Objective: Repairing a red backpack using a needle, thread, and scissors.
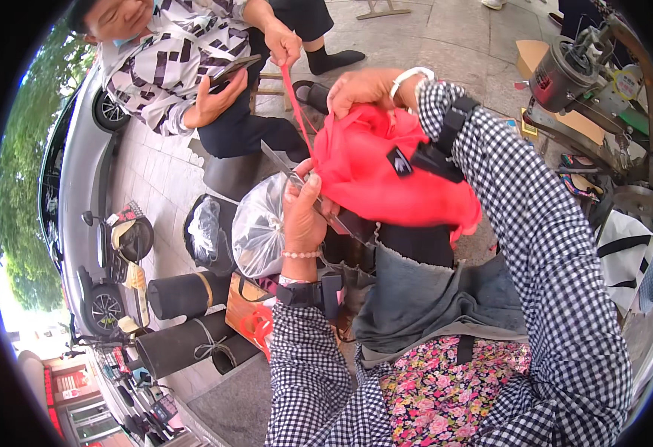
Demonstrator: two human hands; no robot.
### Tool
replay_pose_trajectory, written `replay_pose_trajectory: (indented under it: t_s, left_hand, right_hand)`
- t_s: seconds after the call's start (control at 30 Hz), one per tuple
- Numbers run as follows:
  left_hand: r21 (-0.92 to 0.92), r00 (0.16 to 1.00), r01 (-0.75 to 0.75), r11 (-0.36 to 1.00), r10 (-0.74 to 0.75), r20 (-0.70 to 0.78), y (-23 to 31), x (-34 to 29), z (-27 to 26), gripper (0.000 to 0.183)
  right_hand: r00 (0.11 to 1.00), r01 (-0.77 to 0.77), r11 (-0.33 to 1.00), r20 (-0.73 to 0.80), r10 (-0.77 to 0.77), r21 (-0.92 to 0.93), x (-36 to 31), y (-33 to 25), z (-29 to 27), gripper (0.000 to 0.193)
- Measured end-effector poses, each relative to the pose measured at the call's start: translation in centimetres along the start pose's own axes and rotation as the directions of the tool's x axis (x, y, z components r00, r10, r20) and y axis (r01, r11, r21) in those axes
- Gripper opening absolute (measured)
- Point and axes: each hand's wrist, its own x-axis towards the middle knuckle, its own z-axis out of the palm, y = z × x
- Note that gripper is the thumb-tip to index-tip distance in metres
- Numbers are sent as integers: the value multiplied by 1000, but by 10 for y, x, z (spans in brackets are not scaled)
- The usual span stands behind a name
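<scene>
My right hand (367, 91) is closed on the top of a bright red cloth (408, 186) that looks like a bag or garment, its lower end blurred. A small black label (398, 161) shows on it. My left hand (304, 227) is wrapped round a long flat metal blade (280, 164), its tip pointing up and left, close to the cloth's left edge. From the cloth a narrow red strip (289, 93) runs up to another person's hand (283, 43), which pulls it taut. That person's other hand (214, 104) holds a phone (235, 68).
A grey cloth (430, 298) covers my lap. To the left are a clear plastic bag (259, 223), dark rolls (181, 346), a wooden-coloured bag (246, 302) and a parked silver car (80, 186). A hand-cranked machine (565, 74) stands far right, with a white bag (628, 249) nearer.
</scene>
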Motion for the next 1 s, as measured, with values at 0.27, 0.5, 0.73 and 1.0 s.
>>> replay_pose_trajectory:
  t_s: [0.27,0.5,0.73,1.0]
  left_hand:
    - [541,929,-307,783,370,-9,11,6,30,38]
    - [414,996,49,909,-76,48,31,22,44,25]
    - [132,928,264,955,-289,236,39,36,35,15]
    - [-92,947,267,959,-243,212,15,48,40,15]
  right_hand:
    - [973,-185,565,-70,218,-804,-5,-75,33,14]
    - [975,136,715,-35,-219,-686,-28,-59,6,24]
    - [611,96,787,-589,-530,-609,-71,14,44,21]
    - [714,-92,656,-508,-481,-749,-107,63,129,19]
